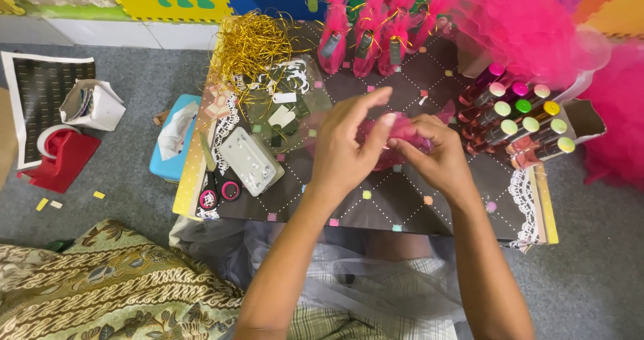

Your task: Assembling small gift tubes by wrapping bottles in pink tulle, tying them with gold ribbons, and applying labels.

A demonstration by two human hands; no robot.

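At the frame's centre, the left hand [345,149] and right hand [436,155] pinch pink tulle [402,131] bunched together, gripping it from both sides above the brown board [376,206].

both forearms reached forward and met at centre; left hand [345,149] arched, fingers partly spread, thumb meeting right hand [435,153], fingers curled inward in a pinch, knuckles up.

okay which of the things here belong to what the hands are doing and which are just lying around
In use: pink netting bundle, gathered by left hand and right hand; gold ties; finished pink bundles; capped bottles.

Lying about: scissors, tissue box, tape dispenser, patterned cloth.
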